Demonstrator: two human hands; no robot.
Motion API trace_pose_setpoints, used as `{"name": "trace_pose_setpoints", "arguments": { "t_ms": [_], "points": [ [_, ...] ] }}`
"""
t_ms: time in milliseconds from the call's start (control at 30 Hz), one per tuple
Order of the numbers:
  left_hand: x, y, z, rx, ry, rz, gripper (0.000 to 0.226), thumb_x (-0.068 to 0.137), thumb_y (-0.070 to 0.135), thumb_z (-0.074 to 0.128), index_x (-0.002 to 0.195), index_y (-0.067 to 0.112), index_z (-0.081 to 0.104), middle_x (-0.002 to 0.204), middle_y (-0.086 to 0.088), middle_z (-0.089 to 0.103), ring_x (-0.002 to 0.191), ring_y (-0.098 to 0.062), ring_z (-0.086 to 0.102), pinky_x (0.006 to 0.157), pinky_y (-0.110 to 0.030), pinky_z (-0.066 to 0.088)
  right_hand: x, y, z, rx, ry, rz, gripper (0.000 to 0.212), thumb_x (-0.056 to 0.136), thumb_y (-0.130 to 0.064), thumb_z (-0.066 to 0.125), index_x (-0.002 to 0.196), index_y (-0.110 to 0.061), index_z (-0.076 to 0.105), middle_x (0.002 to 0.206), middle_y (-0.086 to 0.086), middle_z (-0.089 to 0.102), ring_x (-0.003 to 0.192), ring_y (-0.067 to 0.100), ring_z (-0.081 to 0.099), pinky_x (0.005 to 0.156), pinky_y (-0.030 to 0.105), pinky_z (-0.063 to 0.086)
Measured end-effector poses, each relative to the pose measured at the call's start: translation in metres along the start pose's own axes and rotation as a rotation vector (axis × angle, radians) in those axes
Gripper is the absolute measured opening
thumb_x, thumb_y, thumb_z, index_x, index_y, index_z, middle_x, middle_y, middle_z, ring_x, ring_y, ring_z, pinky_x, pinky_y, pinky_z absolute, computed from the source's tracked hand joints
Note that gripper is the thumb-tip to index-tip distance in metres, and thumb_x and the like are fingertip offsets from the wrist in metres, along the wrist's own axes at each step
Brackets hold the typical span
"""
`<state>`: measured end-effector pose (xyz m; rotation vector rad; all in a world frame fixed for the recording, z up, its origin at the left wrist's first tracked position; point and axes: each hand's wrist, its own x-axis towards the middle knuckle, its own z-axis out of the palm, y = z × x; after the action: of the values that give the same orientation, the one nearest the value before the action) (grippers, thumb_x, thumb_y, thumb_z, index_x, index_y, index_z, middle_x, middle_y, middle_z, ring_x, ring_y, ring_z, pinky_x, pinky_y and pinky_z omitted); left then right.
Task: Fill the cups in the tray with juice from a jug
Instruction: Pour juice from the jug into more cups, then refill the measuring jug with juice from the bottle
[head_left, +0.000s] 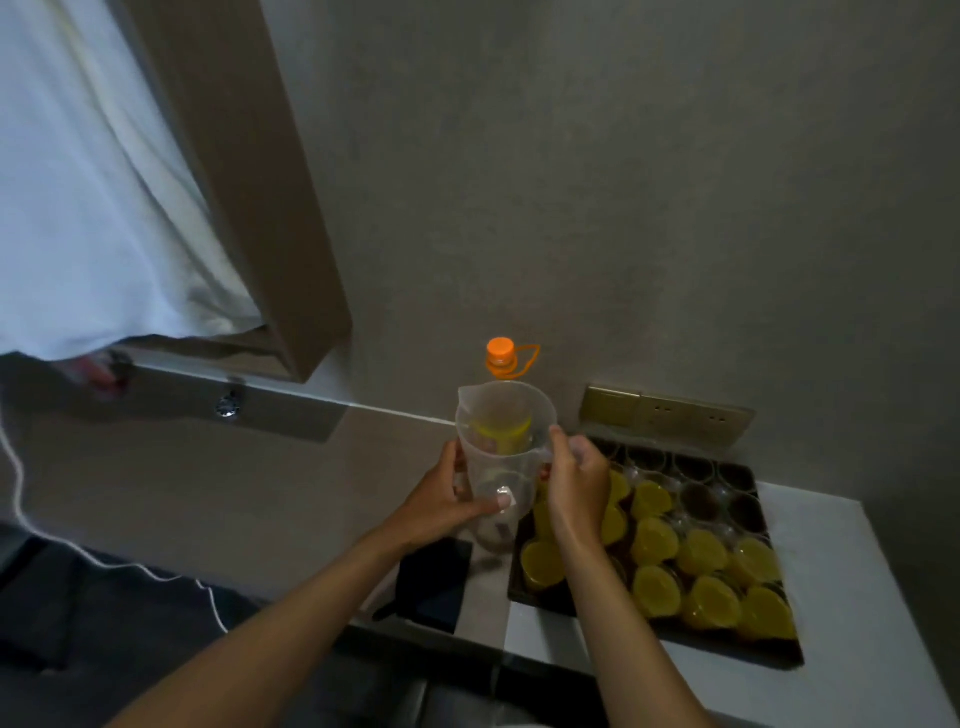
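A clear plastic jug (501, 441), nearly empty, stands upright just left of the tray. My left hand (447, 501) grips its lower body, thumb across the front. My right hand (576, 478) holds the handle on its right side. The dark tray (727, 644) lies on the white counter and carries several clear cups; most hold yellow juice (655, 540), while several empty cups (696, 493) stand in the far rows. Behind the jug stands a juice bottle with an orange cap (500, 353), its yellow contents showing through the jug.
A dark flat object (434, 582) lies on the counter left of the tray. A gold wall socket panel (665, 410) sits behind the tray. A white cable (104, 556) runs at lower left. A curtain (93, 197) hangs at upper left.
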<state>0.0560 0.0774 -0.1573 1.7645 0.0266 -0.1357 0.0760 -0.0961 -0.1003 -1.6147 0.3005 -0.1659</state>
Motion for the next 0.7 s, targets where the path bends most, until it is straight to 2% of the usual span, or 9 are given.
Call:
{"name": "trace_pose_setpoints", "arguments": {
  "t_ms": [67,133,233,300,400,467,567,700],
  "points": [
    [0.003,-0.010,-0.010,0.029,0.033,-0.012,0.079,0.070,0.043,0.092,0.133,0.039,0.045,0.133,0.014,0.062,0.121,-0.002,0.061,0.098,-0.031,0.055,-0.005,0.007,0.006,-0.041,-0.006,0.012,0.037,0.101,-0.031,0.062,0.068,-0.015,0.053,0.066,-0.001,0.056,0.063,0.016,0.052,0.062,0.034,0.037],
    [0.006,-0.019,-0.019,0.040,0.055,-0.013,0.076,0.070,0.041,0.093,0.131,0.041,0.047,0.130,0.017,0.064,0.120,0.000,0.062,0.097,-0.026,0.054,-0.007,0.018,0.011,-0.078,-0.023,0.039,0.028,0.100,-0.035,0.062,0.079,-0.017,0.058,0.077,-0.001,0.062,0.071,0.015,0.058,0.066,0.034,0.042],
    [0.011,-0.028,-0.030,0.065,0.032,-0.017,0.071,0.074,0.032,0.092,0.129,0.041,0.049,0.129,0.014,0.065,0.117,0.000,0.063,0.093,-0.023,0.055,-0.008,0.033,0.018,-0.112,-0.096,0.077,0.014,0.098,-0.047,0.059,0.099,-0.032,0.061,0.099,-0.005,0.068,0.090,0.013,0.065,0.077,0.037,0.053],
    [0.017,-0.032,-0.037,0.067,0.009,-0.028,0.067,0.073,0.030,0.092,0.128,0.037,0.054,0.128,0.010,0.066,0.115,-0.003,0.065,0.090,-0.025,0.056,-0.004,0.037,0.022,-0.100,-0.136,0.068,0.005,0.101,-0.038,0.059,0.104,-0.038,0.062,0.102,-0.013,0.067,0.096,0.008,0.064,0.080,0.030,0.052],
    [0.026,-0.045,-0.047,0.111,-0.028,-0.044,0.076,0.063,0.052,0.094,0.127,0.024,0.063,0.126,0.004,0.066,0.113,-0.015,0.068,0.090,-0.045,0.060,-0.002,0.036,0.029,-0.077,-0.212,0.080,0.017,0.106,-0.020,0.055,0.117,-0.029,0.065,0.102,-0.022,0.064,0.095,-0.004,0.061,0.072,0.008,0.045],
    [0.032,-0.055,-0.053,0.129,-0.050,-0.050,0.081,0.060,0.059,0.094,0.123,0.019,0.065,0.124,0.001,0.066,0.109,-0.018,0.069,0.088,-0.050,0.060,-0.001,0.040,0.032,-0.097,-0.256,0.092,0.023,0.107,-0.017,0.053,0.124,-0.023,0.066,0.105,-0.018,0.066,0.094,-0.007,0.061,0.069,0.003,0.044],
    [0.037,-0.065,-0.057,0.090,-0.079,-0.098,0.084,0.058,0.056,0.095,0.128,0.025,0.061,0.120,0.003,0.070,0.110,-0.019,0.070,0.090,-0.041,0.060,0.000,0.046,0.035,-0.103,-0.299,0.133,0.030,0.108,-0.017,0.051,0.136,-0.022,0.061,0.111,-0.013,0.066,0.090,-0.015,0.058,0.069,0.001,0.044],
    [0.040,-0.076,-0.059,0.075,-0.168,-0.129,0.100,0.060,0.048,0.097,0.144,0.033,0.044,0.131,0.006,0.067,0.120,-0.014,0.065,0.096,-0.036,0.056,0.000,0.056,0.038,-0.114,-0.332,0.143,0.039,0.108,-0.014,0.051,0.146,-0.024,0.047,0.108,-0.021,0.060,0.090,-0.018,0.059,0.072,0.002,0.046]
  ]
}}
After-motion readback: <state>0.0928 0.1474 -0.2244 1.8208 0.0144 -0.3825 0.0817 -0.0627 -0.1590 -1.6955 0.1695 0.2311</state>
